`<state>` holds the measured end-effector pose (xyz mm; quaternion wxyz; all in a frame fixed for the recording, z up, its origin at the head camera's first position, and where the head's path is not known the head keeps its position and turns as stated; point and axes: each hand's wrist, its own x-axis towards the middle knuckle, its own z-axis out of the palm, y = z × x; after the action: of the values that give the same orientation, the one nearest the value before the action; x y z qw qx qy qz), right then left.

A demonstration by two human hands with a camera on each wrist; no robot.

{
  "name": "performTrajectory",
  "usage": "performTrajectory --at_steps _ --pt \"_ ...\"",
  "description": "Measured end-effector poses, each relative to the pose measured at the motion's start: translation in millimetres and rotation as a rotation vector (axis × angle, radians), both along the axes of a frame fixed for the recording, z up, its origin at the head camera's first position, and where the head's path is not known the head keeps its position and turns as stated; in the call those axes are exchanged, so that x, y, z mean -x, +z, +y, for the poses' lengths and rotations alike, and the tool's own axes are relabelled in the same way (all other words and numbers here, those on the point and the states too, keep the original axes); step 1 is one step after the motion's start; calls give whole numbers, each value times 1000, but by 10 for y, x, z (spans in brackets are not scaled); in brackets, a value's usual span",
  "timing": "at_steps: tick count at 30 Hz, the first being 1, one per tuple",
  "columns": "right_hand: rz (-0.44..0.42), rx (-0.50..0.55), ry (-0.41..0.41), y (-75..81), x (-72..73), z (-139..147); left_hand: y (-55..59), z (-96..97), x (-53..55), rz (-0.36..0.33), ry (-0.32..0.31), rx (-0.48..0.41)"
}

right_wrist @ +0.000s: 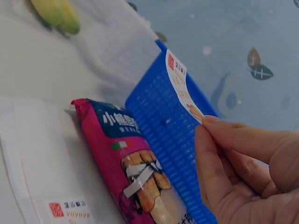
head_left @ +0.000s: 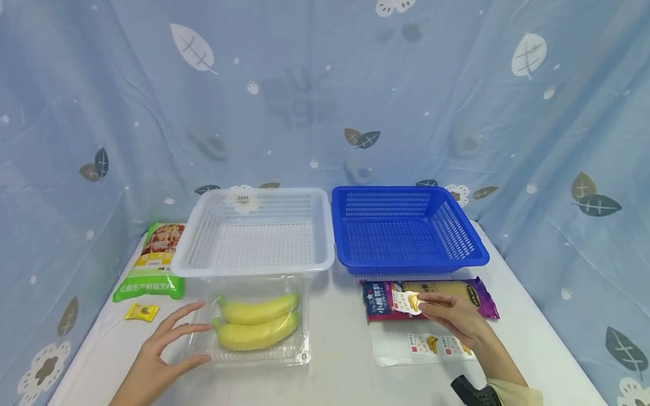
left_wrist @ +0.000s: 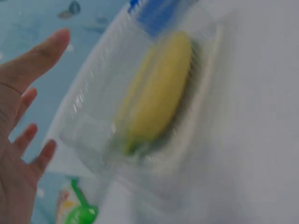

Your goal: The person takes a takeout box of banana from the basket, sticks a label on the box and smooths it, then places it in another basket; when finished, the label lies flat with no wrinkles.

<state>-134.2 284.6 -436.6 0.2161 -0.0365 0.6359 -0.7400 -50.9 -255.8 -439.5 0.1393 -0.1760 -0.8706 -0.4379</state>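
Two yellow bananas [head_left: 256,334] lie side by side in a clear plastic box [head_left: 264,357] at centre left. My left hand [head_left: 158,354] is at the box's left side, fingers spread and thumb apart, with nothing gripped. In the left wrist view the same hand [left_wrist: 21,126] shows spread fingers beside the blurred box. My right hand [head_left: 459,318] pinches a small white banana sticker [right_wrist: 180,84] by one end between thumb and fingertips. The sticker is held up over a purple snack packet [head_left: 378,301]. Below lies a white backing sheet [head_left: 391,349] with more banana stickers [head_left: 424,343] on it.
Behind the box stands a white basket [head_left: 325,237], with a blue basket [head_left: 474,254] to its right. A green food bag [head_left: 147,282] and a small yellow packet [head_left: 142,312] lie at the left. A blue patterned curtain [head_left: 304,84] surrounds the white table [head_left: 335,372].
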Motion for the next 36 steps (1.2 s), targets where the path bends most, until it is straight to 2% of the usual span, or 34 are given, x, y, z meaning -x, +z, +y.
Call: performTrajectory --at_steps 2,6,9,13,16,22,27,36 --pt "-4 -23 -2 12 27 -31 -93 -99 -2 -44 -4 48" --pt "-12 -68 2 42 92 -136 -245 -177 7 -137 -27 48" --pt "-10 -108 10 73 147 -218 -297 -183 33 -147 -8 44" --pt "-4 -172 23 124 224 -315 -311 -188 54 -107 22 73" --pt "-2 -187 43 162 279 -379 -310 -192 59 -96 13 73" --pt "8 -148 74 222 375 -513 -310 -195 71 -122 4 52" --pt "38 -189 98 284 453 -677 -300 -191 78 -138 15 45" --pt "29 -253 134 368 568 -1001 -296 -188 58 -192 33 20"
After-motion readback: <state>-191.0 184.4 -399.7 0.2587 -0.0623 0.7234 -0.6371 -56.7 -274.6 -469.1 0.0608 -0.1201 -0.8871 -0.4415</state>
